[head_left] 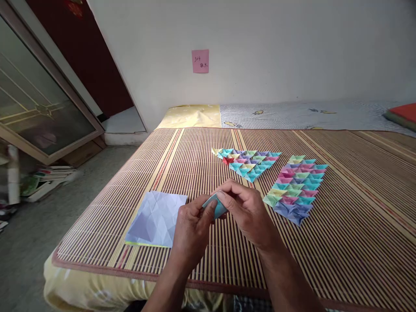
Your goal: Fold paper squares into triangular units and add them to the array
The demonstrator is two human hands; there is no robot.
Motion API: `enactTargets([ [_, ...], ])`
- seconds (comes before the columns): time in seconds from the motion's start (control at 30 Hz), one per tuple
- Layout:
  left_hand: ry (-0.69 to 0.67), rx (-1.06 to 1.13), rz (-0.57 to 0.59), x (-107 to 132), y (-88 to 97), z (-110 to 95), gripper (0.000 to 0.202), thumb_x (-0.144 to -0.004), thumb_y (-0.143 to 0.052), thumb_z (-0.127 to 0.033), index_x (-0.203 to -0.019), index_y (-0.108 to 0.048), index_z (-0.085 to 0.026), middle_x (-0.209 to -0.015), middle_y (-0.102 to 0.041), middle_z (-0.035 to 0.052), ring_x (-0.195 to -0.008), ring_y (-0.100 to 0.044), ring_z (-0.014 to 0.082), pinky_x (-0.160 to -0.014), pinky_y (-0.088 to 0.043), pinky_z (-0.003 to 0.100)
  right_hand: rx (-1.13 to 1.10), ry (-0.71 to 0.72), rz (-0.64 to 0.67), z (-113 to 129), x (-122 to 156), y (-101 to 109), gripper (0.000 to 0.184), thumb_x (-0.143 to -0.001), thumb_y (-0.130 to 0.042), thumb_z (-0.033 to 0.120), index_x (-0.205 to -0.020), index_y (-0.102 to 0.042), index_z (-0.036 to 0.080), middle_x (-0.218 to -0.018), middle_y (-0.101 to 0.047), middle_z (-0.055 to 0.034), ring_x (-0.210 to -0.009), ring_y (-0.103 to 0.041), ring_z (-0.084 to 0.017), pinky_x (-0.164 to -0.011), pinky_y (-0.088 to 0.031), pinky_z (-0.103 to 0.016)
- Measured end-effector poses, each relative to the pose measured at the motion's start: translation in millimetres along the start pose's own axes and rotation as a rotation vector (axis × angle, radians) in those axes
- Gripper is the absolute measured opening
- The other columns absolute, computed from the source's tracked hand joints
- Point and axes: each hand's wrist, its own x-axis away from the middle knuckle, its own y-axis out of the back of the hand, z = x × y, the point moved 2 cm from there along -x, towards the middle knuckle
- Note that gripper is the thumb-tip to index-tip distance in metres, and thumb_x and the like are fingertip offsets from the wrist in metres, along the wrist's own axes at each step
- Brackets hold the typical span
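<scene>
Between my two hands is a small folded piece of light blue paper (pixel 219 210), held above the mat. My left hand (pixel 196 219) pinches its left side, with the thumb on the front face. The fingers of my right hand (pixel 242 206) close on its upper right edge. My fingers cover part of the paper, so its full shape is hidden. To the left lies a stack of creased lilac paper squares (pixel 159 219), with a yellow-green edge showing underneath. Beyond my hands, a triangular group of folded paper pieces (pixel 248 162) lies in several colours. A second, slanted group of folded paper pieces (pixel 297 186) sits to the right.
A striped bamboo mat (pixel 130 190) covers the bed, over a yellow sheet (pixel 97 286). A pink note (pixel 200 61) is stuck to the wall. Books (pixel 53 182) lie on the floor at left, below a glass-paned door (pixel 39 95). Something red (pixel 404 115) rests at far right.
</scene>
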Motion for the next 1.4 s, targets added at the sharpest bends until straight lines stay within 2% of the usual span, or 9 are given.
enactTargets([
  [0.17, 0.081, 0.162, 0.104, 0, 3.3, 4, 0.029, -0.1, -0.064, -0.041, -0.082, -0.067, -0.018, -0.071, -0.063, -0.0002, -0.067, -0.056, 0.0134, -0.062, -0.044, 0.024, 0.062, 0.003, -0.04, -2, -1, 3, 0.023, -0.1, -0.061, 0.032, -0.082, -0.067, 0.02, -0.077, -0.061, -0.0001, -0.068, -0.057, -0.014, -0.057, -0.047, -0.024],
  [0.3, 0.106, 0.348, 0.096, -1, 13.6, 8, 0.019, -0.098, -0.069, -0.038, -0.1, -0.065, -0.02, -0.073, -0.066, -0.0014, -0.07, -0.06, 0.0131, -0.067, -0.049, 0.023, 0.037, -0.016, -0.077, -5, -4, 5, 0.024, -0.098, -0.063, 0.034, -0.079, -0.068, 0.02, -0.072, -0.061, 0.0006, -0.067, -0.055, -0.014, -0.061, -0.045, -0.027],
  [0.43, 0.044, 0.34, 0.166, 0, 22.7, 6, 0.015, -0.103, -0.063, -0.032, -0.115, -0.061, -0.023, -0.079, -0.07, -0.0007, -0.074, -0.061, 0.0131, -0.072, -0.051, 0.023, -0.019, -0.068, -0.067, -6, -4, 6, 0.023, -0.096, -0.065, 0.035, -0.079, -0.069, 0.02, -0.073, -0.062, 0.0006, -0.068, -0.055, -0.014, -0.062, -0.044, -0.027],
  [0.57, 0.018, 0.311, 0.232, 0, 25.1, 4, 0.013, -0.101, -0.066, -0.025, -0.113, -0.068, -0.022, -0.087, -0.069, 0.0009, -0.074, -0.059, 0.011, -0.068, -0.049, 0.02, -0.061, -0.093, -0.058, -6, -4, 5, 0.025, -0.096, -0.065, 0.035, -0.077, -0.07, 0.019, -0.071, -0.06, 0.0013, -0.067, -0.054, -0.013, -0.062, -0.044, -0.026],
  [0.7, 0.04, 0.345, 0.188, -1, 24.7, 6, 0.01, -0.095, -0.073, -0.022, -0.105, -0.073, -0.021, -0.083, -0.069, 0.0003, -0.073, -0.061, 0.0096, -0.065, -0.049, 0.017, -0.098, -0.112, -0.039, -9, -4, 3, 0.021, -0.095, -0.066, 0.034, -0.083, -0.074, 0.02, -0.076, -0.066, -0.0002, -0.071, -0.059, -0.014, -0.066, -0.048, -0.026],
  [0.83, 0.021, 0.389, 0.195, -3, 28.7, 9, 0.016, -0.096, -0.073, -0.021, -0.111, -0.075, -0.021, -0.091, -0.076, 0.004, -0.079, -0.068, 0.0112, -0.072, -0.053, 0.018, -0.123, -0.104, -0.088, -9, -3, 6, 0.019, -0.097, -0.067, 0.035, -0.105, -0.078, 0.023, -0.088, -0.073, -0.0023, -0.079, -0.065, -0.015, -0.071, -0.053, -0.027],
  [0.93, 0.007, 0.402, 0.131, -5, 36.1, 11, 0.019, -0.093, -0.076, -0.02, -0.112, -0.076, -0.021, -0.099, -0.08, 0.0058, -0.087, -0.073, 0.0133, -0.083, -0.057, 0.021, -0.145, -0.089, -0.068, -6, -2, 11, 0.024, -0.098, -0.066, 0.035, -0.119, -0.075, 0.026, -0.096, -0.074, -0.0025, -0.088, -0.069, -0.017, -0.078, -0.057, -0.029],
  [1.1, -0.007, 0.36, 0.034, -7, 42.7, 12, 0.021, -0.092, -0.079, -0.022, -0.113, -0.077, -0.022, -0.104, -0.081, 0.0065, -0.097, -0.075, 0.0166, -0.089, -0.058, 0.023, -0.148, -0.062, 0.055, -5, 1, 14, 0.023, -0.094, -0.072, 0.03, -0.117, -0.075, 0.026, -0.11, -0.076, -0.0046, -0.102, -0.071, -0.021, -0.092, -0.058, -0.036],
  [1.4, -0.03, 0.343, 0.01, -5, 37.2, 14, 0.019, -0.093, -0.078, -0.025, -0.113, -0.08, -0.023, -0.102, -0.081, 0.0056, -0.092, -0.075, 0.0161, -0.086, -0.06, 0.024, -0.062, 0.016, -0.009, -7, -1, 7, 0.015, -0.094, -0.074, 0.028, -0.108, -0.078, 0.024, -0.099, -0.074, -0.0032, -0.09, -0.071, -0.018, -0.082, -0.057, -0.033],
])
